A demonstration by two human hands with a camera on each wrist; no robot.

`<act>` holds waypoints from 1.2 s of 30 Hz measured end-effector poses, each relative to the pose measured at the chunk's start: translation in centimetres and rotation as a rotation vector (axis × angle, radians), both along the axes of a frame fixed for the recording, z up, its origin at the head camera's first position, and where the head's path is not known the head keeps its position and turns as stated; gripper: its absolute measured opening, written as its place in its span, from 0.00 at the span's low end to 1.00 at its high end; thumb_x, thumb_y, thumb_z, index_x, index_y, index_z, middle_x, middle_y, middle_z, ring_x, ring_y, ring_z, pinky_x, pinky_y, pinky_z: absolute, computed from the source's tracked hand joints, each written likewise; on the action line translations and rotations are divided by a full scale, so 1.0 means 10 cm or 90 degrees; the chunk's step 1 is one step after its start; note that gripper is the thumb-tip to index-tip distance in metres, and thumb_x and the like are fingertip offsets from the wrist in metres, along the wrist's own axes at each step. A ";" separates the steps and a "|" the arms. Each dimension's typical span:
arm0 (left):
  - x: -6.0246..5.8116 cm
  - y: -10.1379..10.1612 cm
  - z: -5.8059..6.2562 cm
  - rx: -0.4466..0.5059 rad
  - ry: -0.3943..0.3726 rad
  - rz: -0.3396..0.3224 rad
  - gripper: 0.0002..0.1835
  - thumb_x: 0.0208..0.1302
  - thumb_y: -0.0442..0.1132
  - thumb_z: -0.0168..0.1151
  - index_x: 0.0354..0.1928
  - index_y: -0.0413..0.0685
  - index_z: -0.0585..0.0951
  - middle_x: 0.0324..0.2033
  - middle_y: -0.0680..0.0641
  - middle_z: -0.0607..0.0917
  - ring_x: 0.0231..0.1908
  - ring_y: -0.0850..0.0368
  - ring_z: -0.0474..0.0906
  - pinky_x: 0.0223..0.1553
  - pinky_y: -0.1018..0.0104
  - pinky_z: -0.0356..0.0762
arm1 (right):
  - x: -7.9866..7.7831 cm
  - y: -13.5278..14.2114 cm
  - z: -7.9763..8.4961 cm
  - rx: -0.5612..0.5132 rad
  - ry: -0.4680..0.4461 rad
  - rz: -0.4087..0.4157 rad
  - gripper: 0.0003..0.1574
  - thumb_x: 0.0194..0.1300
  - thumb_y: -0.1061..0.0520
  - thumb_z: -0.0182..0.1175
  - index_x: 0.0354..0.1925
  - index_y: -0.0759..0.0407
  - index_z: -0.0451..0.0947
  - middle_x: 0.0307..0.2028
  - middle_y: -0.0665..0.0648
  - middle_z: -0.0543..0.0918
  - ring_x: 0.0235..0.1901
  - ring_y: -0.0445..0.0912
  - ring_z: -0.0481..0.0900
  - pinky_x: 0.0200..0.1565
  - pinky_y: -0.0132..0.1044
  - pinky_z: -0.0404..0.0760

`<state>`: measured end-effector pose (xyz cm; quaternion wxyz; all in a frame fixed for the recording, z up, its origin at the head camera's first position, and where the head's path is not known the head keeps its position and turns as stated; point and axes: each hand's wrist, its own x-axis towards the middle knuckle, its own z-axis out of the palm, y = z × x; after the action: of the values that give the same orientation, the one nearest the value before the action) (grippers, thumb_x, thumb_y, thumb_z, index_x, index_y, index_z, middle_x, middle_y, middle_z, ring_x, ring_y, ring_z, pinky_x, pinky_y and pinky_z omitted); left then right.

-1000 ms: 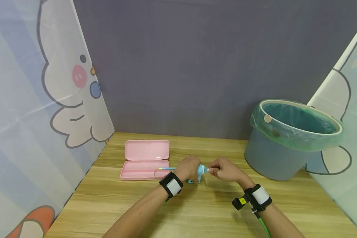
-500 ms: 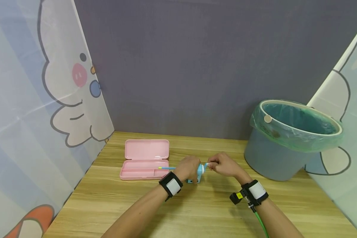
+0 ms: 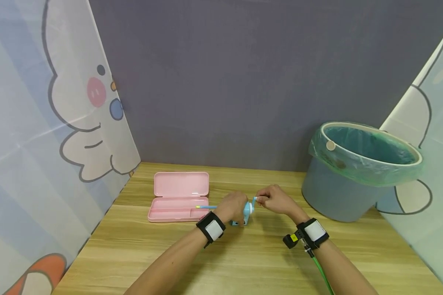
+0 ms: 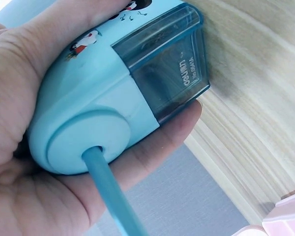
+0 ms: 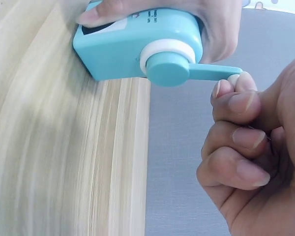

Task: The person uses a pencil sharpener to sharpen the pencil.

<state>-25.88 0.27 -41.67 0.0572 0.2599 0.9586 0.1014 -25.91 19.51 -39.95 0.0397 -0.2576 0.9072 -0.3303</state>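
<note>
Left hand (image 3: 233, 207) wrapped around blue crank sharpener (image 4: 119, 93), pressing it to wooden table (image 3: 243, 262) just right of open pink pencil case (image 3: 179, 196). Blue pencil (image 3: 206, 207) seated in sharpener's front hole. Right hand (image 3: 275, 199) pinching crank handle (image 5: 214, 72) at its tip. Versus 1 s ago: crank knob and right hand raised from mid-height to top of sharpener. Lined bin (image 3: 358, 168) well apart, at right.

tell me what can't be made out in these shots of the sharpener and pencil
- Pencil tip: inside the sharpener in every view.
- Sharpener's front in the head view: covered by the left hand.
- Crank knob in the right wrist view: mostly hidden by the right hand pinching it.
- Shavings drawer contents: tinted plastic, unclear.
- Pencil case in the left wrist view: cut off at the corner.
</note>
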 end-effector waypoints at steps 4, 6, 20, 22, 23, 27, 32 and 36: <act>0.01 0.00 0.00 0.000 -0.003 -0.004 0.24 0.35 0.44 0.90 0.31 0.49 0.82 0.26 0.55 0.80 0.26 0.62 0.74 0.28 0.70 0.76 | -0.01 0.00 -0.01 -0.007 -0.012 -0.010 0.19 0.73 0.63 0.55 0.22 0.52 0.77 0.16 0.45 0.66 0.15 0.36 0.55 0.24 0.30 0.59; 0.01 0.00 0.00 0.000 -0.005 -0.005 0.25 0.35 0.44 0.90 0.32 0.49 0.82 0.26 0.55 0.80 0.26 0.62 0.74 0.28 0.70 0.76 | -0.02 0.00 -0.02 -0.008 -0.013 -0.016 0.19 0.72 0.64 0.55 0.23 0.52 0.77 0.17 0.46 0.66 0.15 0.35 0.56 0.24 0.31 0.59; -0.05 -0.01 0.03 0.015 -0.017 0.001 0.26 0.36 0.43 0.90 0.36 0.47 0.83 0.29 0.54 0.81 0.27 0.61 0.76 0.29 0.69 0.76 | -0.13 -0.04 0.02 -0.008 -0.027 -0.036 0.17 0.71 0.64 0.54 0.26 0.58 0.82 0.18 0.46 0.70 0.16 0.39 0.58 0.24 0.30 0.60; -0.06 -0.02 0.04 0.015 -0.013 0.002 0.26 0.36 0.43 0.90 0.35 0.47 0.83 0.29 0.54 0.81 0.28 0.61 0.76 0.29 0.69 0.77 | -0.15 -0.04 0.03 -0.006 -0.021 -0.034 0.17 0.72 0.64 0.54 0.26 0.60 0.82 0.17 0.45 0.69 0.16 0.39 0.57 0.23 0.30 0.59; -0.06 -0.02 0.05 0.012 -0.008 0.001 0.26 0.36 0.43 0.90 0.35 0.47 0.83 0.29 0.54 0.81 0.28 0.61 0.76 0.29 0.70 0.77 | -0.16 -0.04 0.03 -0.005 -0.017 -0.034 0.16 0.72 0.64 0.54 0.27 0.61 0.82 0.17 0.45 0.68 0.16 0.39 0.57 0.23 0.30 0.59; -0.07 -0.02 0.06 0.001 0.007 -0.002 0.27 0.35 0.43 0.90 0.37 0.48 0.83 0.29 0.55 0.81 0.29 0.62 0.76 0.30 0.70 0.77 | -0.18 -0.05 0.03 -0.002 -0.007 -0.034 0.16 0.73 0.61 0.56 0.29 0.64 0.83 0.17 0.45 0.69 0.16 0.38 0.59 0.24 0.30 0.59; -0.05 -0.01 0.01 -0.001 0.002 -0.004 0.27 0.36 0.45 0.90 0.37 0.48 0.83 0.29 0.56 0.81 0.28 0.62 0.75 0.29 0.71 0.76 | -0.21 -0.03 -0.06 -0.016 -0.011 -0.035 0.16 0.74 0.60 0.57 0.31 0.66 0.84 0.19 0.45 0.72 0.18 0.38 0.60 0.24 0.30 0.60; -0.02 -0.01 -0.03 -0.002 -0.010 -0.011 0.26 0.37 0.45 0.90 0.37 0.48 0.83 0.28 0.56 0.80 0.27 0.63 0.75 0.28 0.71 0.76 | -0.23 -0.02 -0.12 -0.023 -0.034 -0.029 0.15 0.74 0.62 0.56 0.32 0.68 0.84 0.18 0.45 0.71 0.17 0.38 0.60 0.23 0.30 0.60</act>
<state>-26.05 0.17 -41.93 0.0655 0.2670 0.9561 0.1017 -28.17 19.32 -41.13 0.0518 -0.2288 0.9053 -0.3542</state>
